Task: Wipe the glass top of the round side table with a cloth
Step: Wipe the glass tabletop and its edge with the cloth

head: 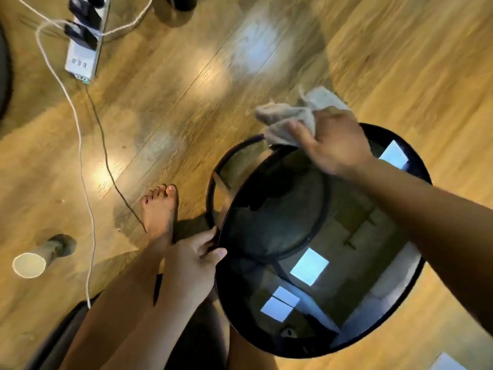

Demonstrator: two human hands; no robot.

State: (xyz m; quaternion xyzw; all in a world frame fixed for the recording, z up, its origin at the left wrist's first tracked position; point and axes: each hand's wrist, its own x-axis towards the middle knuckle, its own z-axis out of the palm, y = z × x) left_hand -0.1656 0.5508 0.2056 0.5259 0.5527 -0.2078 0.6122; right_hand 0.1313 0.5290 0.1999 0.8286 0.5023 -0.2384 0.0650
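Observation:
The round side table's dark glass top [333,276] fills the lower right and reflects bright ceiling panels. Its black ring base shows through the glass. My right hand [333,140] is at the far rim, closed on a crumpled grey cloth [290,116] that hangs past the edge. My left hand [194,260] grips the near-left rim of the top, thumb lying on the glass.
A bare foot [160,209] rests on the wooden floor left of the table. A white power strip [82,57] with black plugs lies top left, and white and black cables run down from it. A paper cup [29,264] lies on its side at left.

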